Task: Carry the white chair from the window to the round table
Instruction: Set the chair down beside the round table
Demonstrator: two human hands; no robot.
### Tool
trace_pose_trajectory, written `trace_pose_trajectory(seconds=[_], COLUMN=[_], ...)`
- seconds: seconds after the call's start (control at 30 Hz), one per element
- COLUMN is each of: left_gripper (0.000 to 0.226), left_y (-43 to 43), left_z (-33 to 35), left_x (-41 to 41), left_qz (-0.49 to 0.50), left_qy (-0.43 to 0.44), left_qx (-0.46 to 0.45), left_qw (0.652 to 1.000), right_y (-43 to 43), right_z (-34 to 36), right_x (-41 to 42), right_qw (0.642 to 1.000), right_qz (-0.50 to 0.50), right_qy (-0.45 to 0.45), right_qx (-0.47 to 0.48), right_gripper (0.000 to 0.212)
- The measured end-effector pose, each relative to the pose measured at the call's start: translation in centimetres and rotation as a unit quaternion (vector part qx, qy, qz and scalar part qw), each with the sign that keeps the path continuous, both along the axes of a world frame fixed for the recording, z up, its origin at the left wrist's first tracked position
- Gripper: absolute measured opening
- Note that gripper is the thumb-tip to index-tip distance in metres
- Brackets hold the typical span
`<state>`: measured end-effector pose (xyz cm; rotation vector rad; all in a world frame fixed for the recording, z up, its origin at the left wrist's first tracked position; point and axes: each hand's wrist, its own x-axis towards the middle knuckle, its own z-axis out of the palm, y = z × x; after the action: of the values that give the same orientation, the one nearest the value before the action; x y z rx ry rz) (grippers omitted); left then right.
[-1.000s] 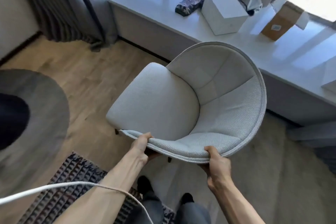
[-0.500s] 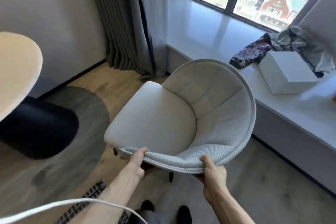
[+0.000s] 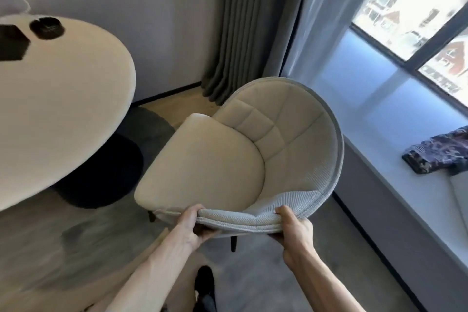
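Chair at frame centre, table to its left in the upper left, two small objects on the table; curtain behind the chair; window upper right, sill below it, cloth on the sill

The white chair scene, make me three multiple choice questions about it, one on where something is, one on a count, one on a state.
1. Where is the round table relative to the white chair?
A. to its left
B. to its right
C. behind the camera

2. How many dark objects sit on the tabletop?
A. none
B. two
C. five

3. How is the chair held?
A. one hand on a leg
B. untouched
C. both hands on the backrest rim

Answers:
1 A, the table fills the left of the view.
2 B, a hexagonal piece and a round one.
3 C, left hand and right hand clasp the rim.
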<state>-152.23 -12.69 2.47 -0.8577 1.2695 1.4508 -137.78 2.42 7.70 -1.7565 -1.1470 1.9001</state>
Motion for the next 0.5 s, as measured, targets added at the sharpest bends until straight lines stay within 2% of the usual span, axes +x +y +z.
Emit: trace_pose_trajectory(seconds=[0.23,0.5], left_gripper=[0.018,0.007], left_y=[1.1,3.0], left_z=[-2.8,-4.5], left_x=[-5.9,-6.2], left_qz=[0.059,0.074], left_qy=[-0.02,-0.032], left_qx=[0.027,0.034], left_qw=[0.998,0.996], right_y=[3.6,6.5], right_z=[-1.7,-4.2], right_x=[-8.4,-10.0], right_qw=[0.997,0.995], right_qz=[0.067,0.09], right_qy=[-0.022,-0.048], right_qx=[0.016,0.01], right_gripper=[0.007,0.016])
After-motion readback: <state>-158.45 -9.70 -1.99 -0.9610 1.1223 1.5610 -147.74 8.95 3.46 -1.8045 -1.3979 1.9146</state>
